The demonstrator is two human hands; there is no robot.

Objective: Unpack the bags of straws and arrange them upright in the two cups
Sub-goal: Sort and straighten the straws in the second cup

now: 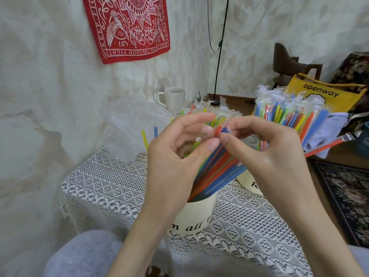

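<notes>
Grey-clad knee (85, 254) occupies the lower left of the frame, nearest the camera. Above it, both forearms rise toward the centre. Left hand (175, 154) has its thumb and fingers curled around the upper part of a bundle of coloured plastic straws in clear wrappers (217, 168). Right hand (265, 148) pinches the tips of a red and a blue straw at the top of that bundle between thumb and forefinger, just beside the left thumb.

The bundle stands tilted in a cream paper cup with black script lettering (191, 214), at lower centre on the worktop covered by a white lace cloth (111, 182). A second cream paper cup (249, 181) sits right of centre, mostly hidden behind the right hand; a fan of wrapped straws (289, 114) spreads above it toward the upper right. One wrapped red straw (327, 145) juts out to the right edge.

A clear plastic bag (129, 124) lies crumpled at centre left, with a white ceramic mug (174, 99) behind it. A red patterned cloth (129, 27) hangs on the wall at upper centre. A yellow tote bag printed "openway" (323, 92) stands at the right.
</notes>
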